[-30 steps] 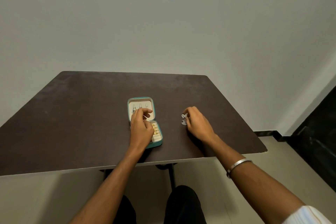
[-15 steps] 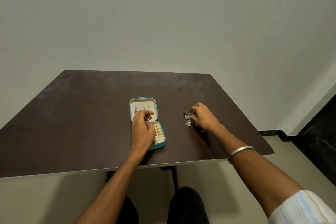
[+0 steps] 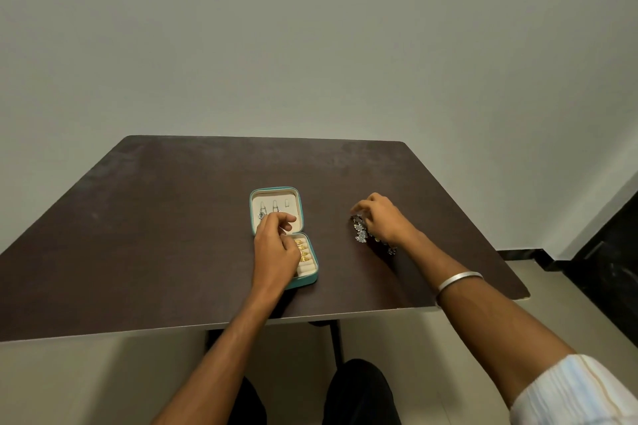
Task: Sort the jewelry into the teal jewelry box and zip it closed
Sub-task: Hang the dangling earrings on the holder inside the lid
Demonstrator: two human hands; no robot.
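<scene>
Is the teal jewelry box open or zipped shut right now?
Open: the teal jewelry box lies flat, lid folded back, cream lining and gold rings exposed.

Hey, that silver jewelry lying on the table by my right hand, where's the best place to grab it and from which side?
Probably pinch the silver jewelry at its exposed left cluster, coming from above: it lies flat on the table, and the right hand covers the rest.

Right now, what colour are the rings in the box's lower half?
Gold, seen in the head view: rings in the jewelry box.
</scene>
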